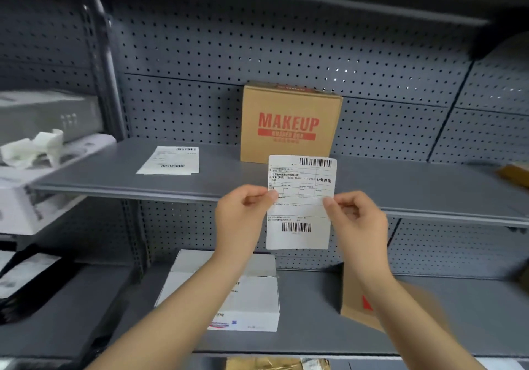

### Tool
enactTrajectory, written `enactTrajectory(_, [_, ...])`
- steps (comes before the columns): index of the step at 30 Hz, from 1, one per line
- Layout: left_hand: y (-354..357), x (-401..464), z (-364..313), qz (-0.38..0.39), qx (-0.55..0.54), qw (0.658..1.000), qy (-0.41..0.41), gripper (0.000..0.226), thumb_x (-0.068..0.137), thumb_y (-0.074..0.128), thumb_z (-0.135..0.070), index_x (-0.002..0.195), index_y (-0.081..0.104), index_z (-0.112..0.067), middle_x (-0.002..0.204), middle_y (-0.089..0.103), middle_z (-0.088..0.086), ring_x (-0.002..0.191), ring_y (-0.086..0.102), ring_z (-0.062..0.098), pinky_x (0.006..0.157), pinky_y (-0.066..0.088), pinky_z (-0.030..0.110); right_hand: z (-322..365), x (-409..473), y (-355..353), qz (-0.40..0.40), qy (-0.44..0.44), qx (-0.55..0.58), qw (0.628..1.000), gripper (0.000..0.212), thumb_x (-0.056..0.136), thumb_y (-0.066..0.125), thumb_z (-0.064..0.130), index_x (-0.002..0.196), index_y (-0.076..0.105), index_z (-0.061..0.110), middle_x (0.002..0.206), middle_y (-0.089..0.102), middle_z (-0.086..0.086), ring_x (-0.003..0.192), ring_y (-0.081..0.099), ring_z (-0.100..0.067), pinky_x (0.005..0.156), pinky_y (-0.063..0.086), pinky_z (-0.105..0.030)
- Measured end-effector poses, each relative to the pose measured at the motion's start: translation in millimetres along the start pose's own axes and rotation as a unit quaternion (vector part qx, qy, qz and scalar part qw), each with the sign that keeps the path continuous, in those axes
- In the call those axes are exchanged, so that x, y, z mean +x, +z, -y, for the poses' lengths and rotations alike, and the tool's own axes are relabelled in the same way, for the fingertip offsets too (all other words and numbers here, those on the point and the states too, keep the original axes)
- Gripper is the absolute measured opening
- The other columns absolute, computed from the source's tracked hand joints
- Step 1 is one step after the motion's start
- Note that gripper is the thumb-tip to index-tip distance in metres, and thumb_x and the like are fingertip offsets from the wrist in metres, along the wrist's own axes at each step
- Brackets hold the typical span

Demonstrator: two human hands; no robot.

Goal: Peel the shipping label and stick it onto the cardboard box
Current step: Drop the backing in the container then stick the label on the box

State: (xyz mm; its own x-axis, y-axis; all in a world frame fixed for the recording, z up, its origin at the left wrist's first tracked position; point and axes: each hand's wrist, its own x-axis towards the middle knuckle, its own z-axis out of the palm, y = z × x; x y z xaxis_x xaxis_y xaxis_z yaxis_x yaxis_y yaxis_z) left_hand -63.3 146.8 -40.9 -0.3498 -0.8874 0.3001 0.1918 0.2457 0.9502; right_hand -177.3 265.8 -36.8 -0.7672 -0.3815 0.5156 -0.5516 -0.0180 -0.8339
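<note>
I hold a white shipping label (300, 206) with two barcodes upright in front of the shelf. My left hand (243, 215) pinches its left edge and my right hand (355, 218) pinches its right edge. Behind it, a brown cardboard box (290, 122) printed with red "MAKEUP" stands upright on the grey shelf (114, 175), against the pegboard back. The label's top edge overlaps the box's lower right corner in view; the label is in the air, apart from the box.
A second label sheet (170, 160) lies flat on the shelf left of the box. A white carton (229, 292) and another brown box (360, 298) sit on the lower shelf. White packages and crumpled paper (34, 148) fill the left shelves.
</note>
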Motion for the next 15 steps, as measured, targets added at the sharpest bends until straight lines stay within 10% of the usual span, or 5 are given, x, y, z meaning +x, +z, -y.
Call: enactTrajectory(15, [5, 59, -32, 0.053, 0.058, 0.996, 0.036, 0.005, 0.076, 0.076, -0.026, 0.076, 0.075, -0.021, 0.073, 0.072, -0.008, 0.071, 0.065, 0.003, 0.065, 0.045, 0.013, 13, 50, 16, -0.025, -0.021, 0.001, 0.999, 0.010, 0.083, 0.066, 0.026, 0.075, 0.063, 0.021, 0.079, 0.068, 0.004, 0.075, 0.062, -0.015, 0.071, 0.050, -0.030])
